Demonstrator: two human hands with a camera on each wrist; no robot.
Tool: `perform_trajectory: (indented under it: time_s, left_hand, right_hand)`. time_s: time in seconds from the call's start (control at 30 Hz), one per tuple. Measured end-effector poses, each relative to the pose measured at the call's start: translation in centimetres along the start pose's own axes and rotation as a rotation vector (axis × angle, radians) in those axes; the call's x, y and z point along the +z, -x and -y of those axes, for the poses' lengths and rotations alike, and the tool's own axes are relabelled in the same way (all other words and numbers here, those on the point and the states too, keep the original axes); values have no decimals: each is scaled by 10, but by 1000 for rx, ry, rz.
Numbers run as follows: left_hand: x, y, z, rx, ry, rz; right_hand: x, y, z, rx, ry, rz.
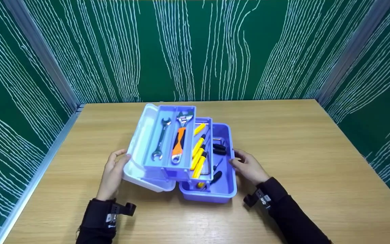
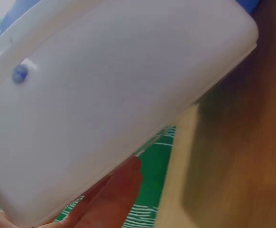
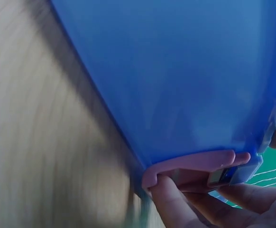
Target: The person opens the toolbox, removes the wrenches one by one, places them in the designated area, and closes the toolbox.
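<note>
A blue-purple toolbox (image 1: 232,189) stands spread open on the table, its pale lid (image 1: 141,135) tipped out to the left. My left hand (image 1: 112,174) pinches the lid's outer edge; its fingers show below the white lid in the left wrist view. On the opposite side, my right hand (image 1: 249,167) grips the box's right wall. A pink latch (image 3: 195,164) is under those fingers in the right wrist view. The upper tray (image 1: 151,159) holds an open-end wrench (image 1: 161,139) and an orange-handled adjustable wrench (image 1: 179,142). Several yellow-handled tools (image 1: 199,165) lie in the lower tray.
Black-handled tools (image 1: 219,149) lie in the bottom of the box, partly hidden by the trays. Wooden tabletop (image 1: 300,152) surrounds the toolbox. Green walls (image 1: 276,51) with white wavy lines enclose the back and sides.
</note>
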State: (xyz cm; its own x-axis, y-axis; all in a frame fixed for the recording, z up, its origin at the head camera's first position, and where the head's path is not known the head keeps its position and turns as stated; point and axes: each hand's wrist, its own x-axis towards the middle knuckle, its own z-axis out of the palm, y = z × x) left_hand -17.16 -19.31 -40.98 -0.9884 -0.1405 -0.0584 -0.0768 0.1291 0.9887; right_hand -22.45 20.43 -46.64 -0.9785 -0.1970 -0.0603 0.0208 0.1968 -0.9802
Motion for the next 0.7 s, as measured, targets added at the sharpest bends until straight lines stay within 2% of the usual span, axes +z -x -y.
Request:
perform_trajectory:
  time_s: [0.23,0.4,0.57,0.67,0.7]
  left_hand:
    - [-9,-13,18,-127,123,57]
    - [-12,-18,28,-178,115,77]
    - [-15,-20,38,-170,55,67]
    - [-17,-20,45,-135,-2,81]
    - [-18,-20,47,-103,-59,84]
  right_hand:
    - [0,0,0,-8,46,-7]
    - [-1,0,-2,-9,39,4]
    - [-1,0,-3,-13,36,8]
    - [-1,0,-3,-19,47,8]
    - [-1,0,-3,-24,58,7]
